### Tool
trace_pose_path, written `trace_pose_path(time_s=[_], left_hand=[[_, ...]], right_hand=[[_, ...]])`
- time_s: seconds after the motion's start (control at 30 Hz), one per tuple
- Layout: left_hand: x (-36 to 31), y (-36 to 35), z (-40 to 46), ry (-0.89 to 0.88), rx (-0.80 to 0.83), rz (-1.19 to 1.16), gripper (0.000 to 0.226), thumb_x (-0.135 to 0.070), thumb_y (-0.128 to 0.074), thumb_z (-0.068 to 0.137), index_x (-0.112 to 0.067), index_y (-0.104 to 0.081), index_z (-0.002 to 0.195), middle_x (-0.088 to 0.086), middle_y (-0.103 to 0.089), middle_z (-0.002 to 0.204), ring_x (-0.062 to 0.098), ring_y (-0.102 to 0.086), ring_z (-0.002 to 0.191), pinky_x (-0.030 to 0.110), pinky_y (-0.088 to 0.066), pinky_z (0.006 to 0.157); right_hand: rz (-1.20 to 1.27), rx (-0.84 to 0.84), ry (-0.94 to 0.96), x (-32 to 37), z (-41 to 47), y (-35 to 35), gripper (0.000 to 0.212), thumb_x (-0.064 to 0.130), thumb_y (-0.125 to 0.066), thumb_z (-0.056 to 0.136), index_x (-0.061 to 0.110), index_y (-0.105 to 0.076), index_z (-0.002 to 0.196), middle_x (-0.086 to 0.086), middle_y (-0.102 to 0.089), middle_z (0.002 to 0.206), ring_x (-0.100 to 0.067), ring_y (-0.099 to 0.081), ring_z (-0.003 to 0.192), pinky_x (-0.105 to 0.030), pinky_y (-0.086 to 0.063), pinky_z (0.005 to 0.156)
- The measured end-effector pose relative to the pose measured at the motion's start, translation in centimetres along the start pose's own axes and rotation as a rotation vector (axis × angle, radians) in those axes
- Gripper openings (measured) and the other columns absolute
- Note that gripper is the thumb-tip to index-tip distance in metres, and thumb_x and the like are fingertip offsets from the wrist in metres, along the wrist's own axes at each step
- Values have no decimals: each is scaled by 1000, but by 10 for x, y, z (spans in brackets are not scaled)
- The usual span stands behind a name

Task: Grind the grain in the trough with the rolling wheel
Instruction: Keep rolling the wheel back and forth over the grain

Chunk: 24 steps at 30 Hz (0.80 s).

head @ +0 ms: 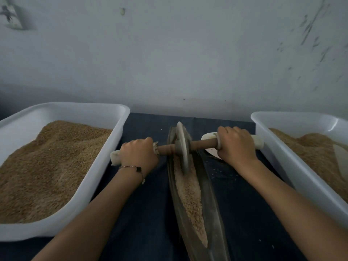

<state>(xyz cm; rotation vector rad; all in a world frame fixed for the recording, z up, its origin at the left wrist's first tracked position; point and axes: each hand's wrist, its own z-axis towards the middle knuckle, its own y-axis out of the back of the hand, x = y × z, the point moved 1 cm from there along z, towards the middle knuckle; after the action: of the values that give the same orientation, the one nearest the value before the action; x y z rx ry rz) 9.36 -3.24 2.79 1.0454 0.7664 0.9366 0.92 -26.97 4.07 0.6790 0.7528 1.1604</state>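
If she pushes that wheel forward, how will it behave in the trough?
The wheel is a thin disc on edge, so it should roll easily along the trough. It looks like metal, probably heavy. Thin as it is, it may tip sideways unless the left hand and right hand keep the axle level.

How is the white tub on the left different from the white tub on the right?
The left tub shows whole and nearer the trough; the right tub is cut off by the frame edge. The left tub's grain is heaped high and looks even; the right tub's sits lower, with a pale scoop-like thing in it. Both are white, rectangular and hold brown grain.
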Motion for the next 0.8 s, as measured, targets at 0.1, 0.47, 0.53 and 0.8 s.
trace_pose_path(time_s=[0.1, 0.47, 0.53, 0.8], left_hand=[[-3, -2, 10, 23, -32, 36, 14, -32, -49, 90, -21, -49, 82, -4, -52, 74, 17, -54, 70, 29, -40, 66], [-16, 18, -41, -182, -224, 207, 21, -29, -64, 79, -20, -46, 73, -3, -56, 67, 15, -49, 60, 28, -30, 59], [-17, 31, -65, -245, -218, 173, 29, -19, -79, 58, -17, -51, 64, 0, -53, 55, 17, -49, 49, 27, -31, 53], [-15, 54, -112, -320, -221, 28, 46, -15, -82, 27, -19, -43, 52, -3, -42, 42, 18, -40, 35, 24, -22, 47]], right_hand=[[27, -30, -13, -2, 11, -7, 20, 3, -71, 63, 8, -53, 69, -10, -57, 61, -31, -51, 55, -32, -27, 54], [154, 5, -78, -7, -64, 1, 27, 6, -79, 65, 12, -60, 84, -5, -59, 71, -28, -53, 62, -37, -39, 54], [158, 1, -61, -7, -87, 16, 32, -1, -80, 58, 12, -58, 77, -3, -54, 64, -24, -49, 55, -34, -36, 50], [139, 73, 35, -14, -122, 65, 44, -2, -85, 42, 20, -55, 65, 4, -48, 57, -17, -45, 47, -32, -37, 42]])
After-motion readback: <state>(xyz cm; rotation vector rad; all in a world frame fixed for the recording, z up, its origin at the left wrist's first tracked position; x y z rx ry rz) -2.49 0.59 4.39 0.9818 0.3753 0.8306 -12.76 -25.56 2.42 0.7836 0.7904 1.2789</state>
